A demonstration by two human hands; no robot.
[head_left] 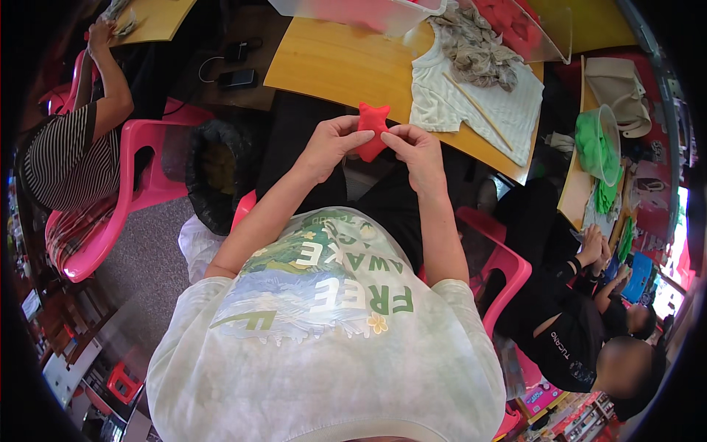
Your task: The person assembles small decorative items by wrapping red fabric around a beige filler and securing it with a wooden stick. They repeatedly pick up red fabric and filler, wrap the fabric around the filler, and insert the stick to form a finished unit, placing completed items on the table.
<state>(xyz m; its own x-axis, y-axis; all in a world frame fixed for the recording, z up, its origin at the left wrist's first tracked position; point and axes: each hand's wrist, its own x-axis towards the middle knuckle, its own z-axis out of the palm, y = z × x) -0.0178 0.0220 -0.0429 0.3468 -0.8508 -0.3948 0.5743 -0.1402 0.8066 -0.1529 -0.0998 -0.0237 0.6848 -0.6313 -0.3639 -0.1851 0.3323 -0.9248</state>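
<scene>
A small, plump red piece (374, 121), apparently soft fabric with two pointed tips at its top, is held upright just past the near edge of the wooden table (331, 70). My left hand (328, 151) pinches its left side between thumb and fingers. On its right side my right hand (420, 155) grips it the same way, thumb on the front. Both thumbs lie across its middle and cover part of it. Beyond my right hand, a white cloth garment (434, 99) is spread on the table, bearing a thin wooden stick (479, 111) and a heap of grey-brown scraps (482, 59).
Clear plastic bins (350, 20) stand at the table's far side; one holds red pieces (508, 26). A black-lined waste bin (202, 173) and pink chair (147, 169) are to my left. People work on both sides. A green-filled tub (596, 144) sits right.
</scene>
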